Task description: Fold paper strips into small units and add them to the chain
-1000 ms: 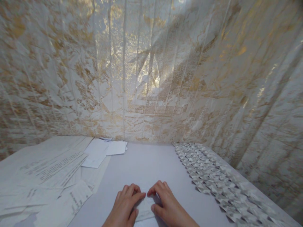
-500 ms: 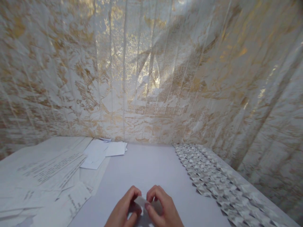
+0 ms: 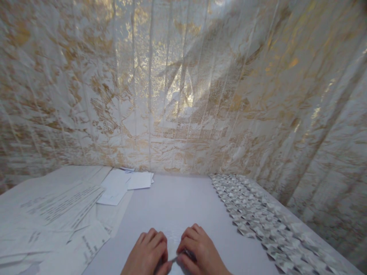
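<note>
Your left hand (image 3: 147, 250) and right hand (image 3: 201, 250), curled nearly closed, pinch paper (image 3: 174, 259): probably mid-fold; next crease wants even pressure.

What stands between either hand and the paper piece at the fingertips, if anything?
Nothing visible: left hand and right hand both touch the paper piece. Printed sheets lie off left, folded papers off right.
</note>
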Available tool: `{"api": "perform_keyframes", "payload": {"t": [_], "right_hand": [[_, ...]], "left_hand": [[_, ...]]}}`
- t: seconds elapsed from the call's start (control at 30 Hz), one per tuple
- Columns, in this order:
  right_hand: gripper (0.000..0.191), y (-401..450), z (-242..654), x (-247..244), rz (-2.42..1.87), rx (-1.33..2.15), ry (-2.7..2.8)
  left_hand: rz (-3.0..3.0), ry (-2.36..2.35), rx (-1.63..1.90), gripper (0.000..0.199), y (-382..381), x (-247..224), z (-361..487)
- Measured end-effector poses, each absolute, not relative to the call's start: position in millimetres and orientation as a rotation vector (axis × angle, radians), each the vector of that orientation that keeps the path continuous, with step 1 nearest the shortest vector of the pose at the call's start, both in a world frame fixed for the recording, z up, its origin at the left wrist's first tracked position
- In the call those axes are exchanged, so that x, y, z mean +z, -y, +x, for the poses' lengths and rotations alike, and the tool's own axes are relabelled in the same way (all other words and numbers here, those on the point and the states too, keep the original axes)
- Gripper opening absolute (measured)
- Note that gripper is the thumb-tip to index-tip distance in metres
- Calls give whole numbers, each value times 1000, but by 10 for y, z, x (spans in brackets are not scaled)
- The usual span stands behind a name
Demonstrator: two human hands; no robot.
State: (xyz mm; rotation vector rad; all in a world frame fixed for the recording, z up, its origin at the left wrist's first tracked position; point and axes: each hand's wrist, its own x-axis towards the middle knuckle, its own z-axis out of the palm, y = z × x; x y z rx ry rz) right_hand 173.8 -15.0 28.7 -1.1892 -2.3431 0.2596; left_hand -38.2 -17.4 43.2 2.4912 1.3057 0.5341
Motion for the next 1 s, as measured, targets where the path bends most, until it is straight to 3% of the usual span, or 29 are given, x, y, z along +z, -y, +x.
{"api": "perform_keyframes", "payload": {"t": [0.2,0.53,1.0], "right_hand": [[20,160,1666,420,-1462,509,2033],[10,129,1576,475,-1581,484,2105],[9,171,1513,511,-1637,387,2153]], "left_hand": [[2502,-1361,641,12,183,400,-374],[2568,-1382,606,18,157,374,-378],[2586,-1374,650,12,165,326,-361]]}}
